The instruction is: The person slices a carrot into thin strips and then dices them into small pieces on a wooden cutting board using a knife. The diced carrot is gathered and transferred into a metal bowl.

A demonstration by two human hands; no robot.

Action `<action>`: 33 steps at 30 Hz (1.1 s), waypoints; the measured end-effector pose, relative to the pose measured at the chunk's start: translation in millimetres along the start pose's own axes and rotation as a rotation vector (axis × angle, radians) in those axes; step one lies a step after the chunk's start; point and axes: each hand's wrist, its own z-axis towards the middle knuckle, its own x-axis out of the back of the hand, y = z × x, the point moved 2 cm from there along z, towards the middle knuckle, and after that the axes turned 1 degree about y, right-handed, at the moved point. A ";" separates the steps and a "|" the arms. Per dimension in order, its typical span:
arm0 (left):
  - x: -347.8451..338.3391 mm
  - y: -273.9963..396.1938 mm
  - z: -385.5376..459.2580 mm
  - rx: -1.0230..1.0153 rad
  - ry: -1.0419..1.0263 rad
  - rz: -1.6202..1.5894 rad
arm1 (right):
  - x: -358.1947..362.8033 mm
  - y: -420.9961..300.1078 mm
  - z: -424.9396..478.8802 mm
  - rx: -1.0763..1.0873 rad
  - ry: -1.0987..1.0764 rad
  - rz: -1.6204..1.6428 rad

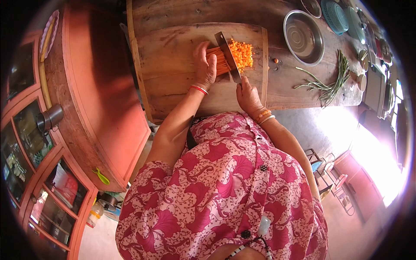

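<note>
My right hand (248, 95) grips the handle of a cleaver (229, 55), whose wide blade stands on edge across the carrots. Left of the blade, my left hand (205, 66) holds down a bundle of carrot sticks (218, 61), with the fingers curled over its far side and the thumb on the near side. Diced carrot (242, 53) is heaped against the blade's right face. All of this rests on a wooden cutting board (175, 78). The blade hides the cut ends of the sticks.
A steel bowl (304, 37) stands right of the board on the wooden table (282, 91). Long green beans (338, 78) lie nearer the table's right end. Teal plastic baskets (334, 16) sit at the far right. A pink-red cabinet (100, 81) rises close on the left.
</note>
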 end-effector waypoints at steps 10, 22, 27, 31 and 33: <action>16.2 51.3 5.8 -0.340 -0.282 0.398 | 1.5 -1.4 1.0 -0.008 0.030 0.010; 17.8 21.1 6.4 -0.360 -0.135 0.356 | -4.8 3.5 2.8 0.019 0.035 0.031; 37.4 16.7 -1.6 -0.235 -0.138 0.445 | -5.3 4.6 2.9 0.033 0.050 0.053; 37.5 22.0 -5.8 -0.260 -0.165 0.422 | -7.5 6.4 3.2 0.031 0.045 0.055; 34.3 23.1 -2.5 -0.322 -0.262 0.491 | -7.2 6.5 3.9 0.034 0.045 0.055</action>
